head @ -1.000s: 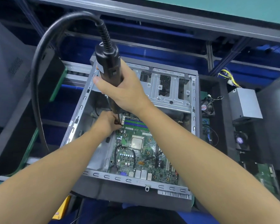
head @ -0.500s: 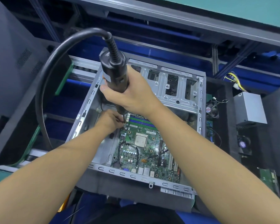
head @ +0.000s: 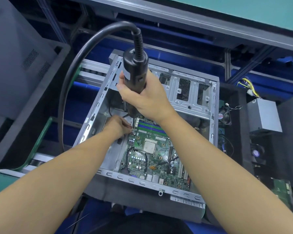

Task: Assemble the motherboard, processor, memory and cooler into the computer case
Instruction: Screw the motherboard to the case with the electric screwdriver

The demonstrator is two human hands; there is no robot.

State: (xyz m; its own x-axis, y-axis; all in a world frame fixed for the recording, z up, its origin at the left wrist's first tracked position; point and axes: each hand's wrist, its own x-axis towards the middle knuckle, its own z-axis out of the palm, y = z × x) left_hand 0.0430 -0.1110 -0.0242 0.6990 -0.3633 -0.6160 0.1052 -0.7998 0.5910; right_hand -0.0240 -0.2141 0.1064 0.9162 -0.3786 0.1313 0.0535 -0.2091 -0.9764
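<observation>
Head view: green motherboard point(head: 159, 159), silver processor point(head: 150, 146)

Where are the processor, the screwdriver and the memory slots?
processor point(head: 150, 146), head view, centre of its metal lid.
screwdriver point(head: 134, 71), head view, upper black body.
memory slots point(head: 150, 127), head view, middle of the coloured rows.

An electronics assembly line in a factory: an open computer case point(head: 213, 115) lies across a roller conveyor point(head: 91, 70) beside a green-matted bench point(head: 260, 10), with a corded electric screwdriver point(head: 134, 71) and dark trays point(head: 240, 132) of parts (a power supply point(head: 264, 115), a fan point(head: 224, 116), a spare board point(head: 280, 191)).
</observation>
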